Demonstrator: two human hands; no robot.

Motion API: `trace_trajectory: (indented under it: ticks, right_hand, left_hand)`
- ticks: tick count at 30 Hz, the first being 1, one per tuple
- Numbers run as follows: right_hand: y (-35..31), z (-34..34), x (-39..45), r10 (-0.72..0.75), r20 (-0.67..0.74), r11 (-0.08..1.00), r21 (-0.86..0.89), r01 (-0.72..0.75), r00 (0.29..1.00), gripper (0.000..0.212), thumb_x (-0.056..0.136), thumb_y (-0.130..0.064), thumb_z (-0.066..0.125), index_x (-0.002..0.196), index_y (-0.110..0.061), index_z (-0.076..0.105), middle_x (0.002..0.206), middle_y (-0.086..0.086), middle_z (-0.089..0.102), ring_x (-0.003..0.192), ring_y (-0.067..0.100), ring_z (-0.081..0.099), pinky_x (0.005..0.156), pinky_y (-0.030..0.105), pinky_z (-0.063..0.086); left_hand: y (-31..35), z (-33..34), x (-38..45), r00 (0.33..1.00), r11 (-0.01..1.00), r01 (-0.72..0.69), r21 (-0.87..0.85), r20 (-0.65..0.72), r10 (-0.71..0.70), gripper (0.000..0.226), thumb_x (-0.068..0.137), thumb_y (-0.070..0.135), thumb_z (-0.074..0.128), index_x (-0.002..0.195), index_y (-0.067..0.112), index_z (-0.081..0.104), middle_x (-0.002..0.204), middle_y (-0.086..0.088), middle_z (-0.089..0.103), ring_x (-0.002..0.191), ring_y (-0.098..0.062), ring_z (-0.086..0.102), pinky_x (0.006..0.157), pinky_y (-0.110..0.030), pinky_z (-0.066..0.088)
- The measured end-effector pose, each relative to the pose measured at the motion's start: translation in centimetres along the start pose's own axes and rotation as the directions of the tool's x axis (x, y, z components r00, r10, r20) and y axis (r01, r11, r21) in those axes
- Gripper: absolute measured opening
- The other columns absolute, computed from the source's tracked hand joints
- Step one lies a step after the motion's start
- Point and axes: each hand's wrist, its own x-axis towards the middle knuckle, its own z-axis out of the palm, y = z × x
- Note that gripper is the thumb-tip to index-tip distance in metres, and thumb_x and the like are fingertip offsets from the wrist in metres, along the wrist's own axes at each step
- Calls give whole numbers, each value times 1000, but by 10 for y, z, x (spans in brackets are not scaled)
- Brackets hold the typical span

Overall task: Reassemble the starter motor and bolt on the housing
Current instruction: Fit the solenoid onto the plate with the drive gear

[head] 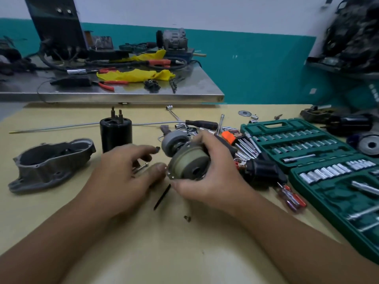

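Now, from the left: the grey housing (pixel 51 162) lies apart on the desk (pixel 184 253), not yet fitted. Our left hand (pixel 127 173) hovers loosely open, blurred, over a bolt (pixel 141 168). Our right hand (pixel 213 175) grips the starter motor (pixel 187 158) above the desk. We judge bolting comes next: pick up that bolt, align it. Rightward lies a green socket set (pixel 320 156); behind, a steel bench (pixel 114 93) and teal wall (pixel 256 64).

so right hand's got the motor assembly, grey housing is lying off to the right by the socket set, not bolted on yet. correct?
One thing is off: the grey housing lies on the left of the table, well away from the green socket set on the right, as the head view shows. The rest holds: the right hand grips the motor assembly, and the housing isn't bolted on.
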Motion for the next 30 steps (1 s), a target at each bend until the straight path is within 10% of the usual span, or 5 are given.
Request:
trace_trajectory:
  ticks: [5, 14, 18, 24, 30]
  right_hand:
    - [-4, 16, 1, -381, -12, 893, -265, 364, 925, 57, 55, -12, 97, 97, -20, 58, 85, -10, 62, 75, 5, 57, 66, 16, 45]
    - [-39, -78, 8, -212, 9, 759, -629, 170, 977, 73, 61, -69, 84, 123, -41, 58, 114, -22, 62, 97, -6, 59, 79, 17, 48]
    - [-32, -142, 7, 435, 78, 475, -866, -155, 897, 62, 47, -72, 89, 98, -50, 62, 103, -23, 62, 90, -4, 57, 73, 25, 47]
    - [-12, -129, 13, 532, 82, 339, -933, -122, 843, 64, 49, -48, 97, 104, -36, 65, 100, -13, 61, 91, 10, 59, 79, 34, 56]
    - [-16, -132, 7, 326, 135, 716, -681, -151, 936, 53, 57, -27, 92, 104, -34, 68, 97, -10, 72, 89, 6, 68, 75, 27, 56]
  left_hand:
    - [42, 1, 1, 985, 537, 117, -836, 29, -170, 21, 89, 44, 67, 103, 34, 78, 91, 4, 78, 82, -10, 74, 69, -34, 60]
    - [62, -4, 8, 799, -243, 292, -925, 375, -469, 33, 86, 41, 69, 105, 14, 68, 120, -22, 73, 108, -33, 74, 85, -53, 60]
    - [35, -21, 11, 817, -347, 161, -924, 322, -478, 56, 94, 48, 63, 137, 13, 59, 122, -16, 73, 108, -30, 73, 97, -45, 58]
    - [29, -24, 8, 845, -388, 139, -911, 313, -433, 56, 95, 44, 65, 139, 10, 59, 134, -16, 67, 118, -32, 69, 105, -47, 53]
    - [31, -17, 0, 918, -385, 157, -909, 279, -282, 84, 78, 51, 74, 141, 0, 53, 139, -24, 61, 124, -40, 64, 106, -56, 50]
